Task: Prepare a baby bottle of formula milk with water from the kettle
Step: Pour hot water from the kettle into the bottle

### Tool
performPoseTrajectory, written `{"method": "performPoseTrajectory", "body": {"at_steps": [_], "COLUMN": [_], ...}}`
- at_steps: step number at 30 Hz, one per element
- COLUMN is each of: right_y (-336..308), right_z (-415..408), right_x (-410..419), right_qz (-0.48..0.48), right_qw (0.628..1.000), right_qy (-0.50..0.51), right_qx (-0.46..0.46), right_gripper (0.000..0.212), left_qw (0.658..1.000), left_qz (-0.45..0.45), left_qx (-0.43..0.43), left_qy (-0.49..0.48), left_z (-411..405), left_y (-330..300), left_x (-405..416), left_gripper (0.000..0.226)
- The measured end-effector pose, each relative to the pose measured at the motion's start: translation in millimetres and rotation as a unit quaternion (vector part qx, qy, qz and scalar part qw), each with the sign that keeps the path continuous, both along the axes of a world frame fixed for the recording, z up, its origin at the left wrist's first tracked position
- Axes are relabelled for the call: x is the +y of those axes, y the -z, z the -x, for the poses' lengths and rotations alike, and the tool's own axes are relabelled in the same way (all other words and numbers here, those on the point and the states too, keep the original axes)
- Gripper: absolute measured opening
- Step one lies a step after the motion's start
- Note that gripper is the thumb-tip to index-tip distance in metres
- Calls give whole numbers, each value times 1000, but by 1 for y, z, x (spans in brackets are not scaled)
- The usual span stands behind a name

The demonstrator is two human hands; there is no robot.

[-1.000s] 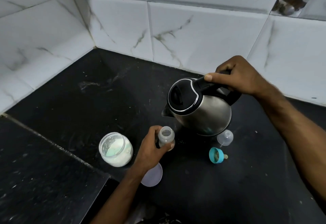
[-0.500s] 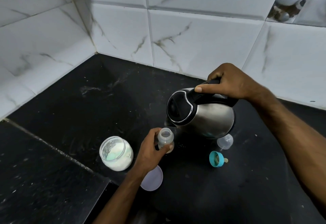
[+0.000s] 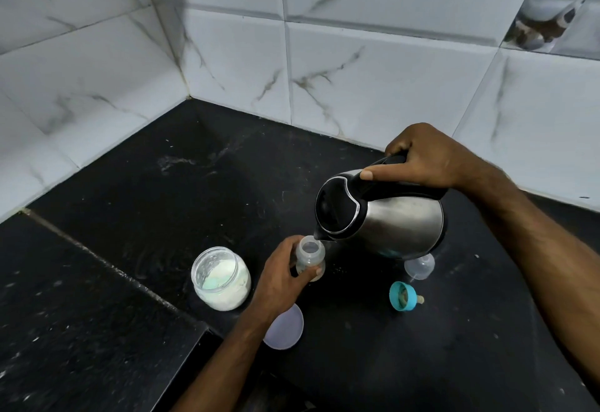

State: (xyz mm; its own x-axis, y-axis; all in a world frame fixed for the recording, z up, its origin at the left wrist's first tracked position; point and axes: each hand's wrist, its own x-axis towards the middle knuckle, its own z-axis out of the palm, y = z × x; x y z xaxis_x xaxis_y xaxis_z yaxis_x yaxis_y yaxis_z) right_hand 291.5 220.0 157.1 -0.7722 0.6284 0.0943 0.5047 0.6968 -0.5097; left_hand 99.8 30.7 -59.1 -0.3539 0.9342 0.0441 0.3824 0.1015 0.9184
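- While my right hand [image 3: 422, 158] tips the steel kettle [image 3: 383, 213] by its black handle, fingers wrapped round the grip and thumb laid along the top, the spout sits right over the mouth of the baby bottle [image 3: 310, 257]. That mouth is narrow, so a small drift of the spout would send hot water down the outside.
- My left hand [image 3: 279, 277] holds the bottle just below the spout, fingers and thumb curled round its body. Any overshoot would run straight onto those fingers, and if I flinch the bottle could tip on the black counter [image 3: 162, 216].
- I judge the kettle to be heavy on one wrist; tilt it too fast and the water would surge, overfilling so small a bottle before I could level off.
- The open formula jar [image 3: 221, 277] stands just left of the bottle, its lid [image 3: 285, 327] lying flat nearer to me. A splash that way would wet the powder and clump it.
- The kettle's base hangs close above the clear bottle cap [image 3: 420, 267], which sits to the right of the bottle, with the teal teat ring [image 3: 402, 296] nearer me. Lowering the kettle carelessly could knock either one across the counter.
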Motion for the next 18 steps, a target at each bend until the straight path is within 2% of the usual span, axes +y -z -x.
{"method": "performPoseTrajectory", "body": {"at_steps": [4, 9, 18], "right_y": [-4, -4, -5], "right_z": [1, 3, 9], "right_x": [-4, -5, -8], "right_qz": [-2, -11, -30], "right_qw": [1000, 1000, 999], "right_qy": [-7, -10, -13], "right_qx": [-8, -16, -39], "right_gripper": [67, 75, 71], "left_qw": [1000, 1000, 1000], "left_qz": [0, -6, -1], "left_qx": [2, 1, 6], "left_qy": [0, -3, -2], "left_z": [0, -1, 0], "left_y": [0, 1, 2], "left_x": [1, 0, -1], "left_gripper": [52, 52, 54]}}
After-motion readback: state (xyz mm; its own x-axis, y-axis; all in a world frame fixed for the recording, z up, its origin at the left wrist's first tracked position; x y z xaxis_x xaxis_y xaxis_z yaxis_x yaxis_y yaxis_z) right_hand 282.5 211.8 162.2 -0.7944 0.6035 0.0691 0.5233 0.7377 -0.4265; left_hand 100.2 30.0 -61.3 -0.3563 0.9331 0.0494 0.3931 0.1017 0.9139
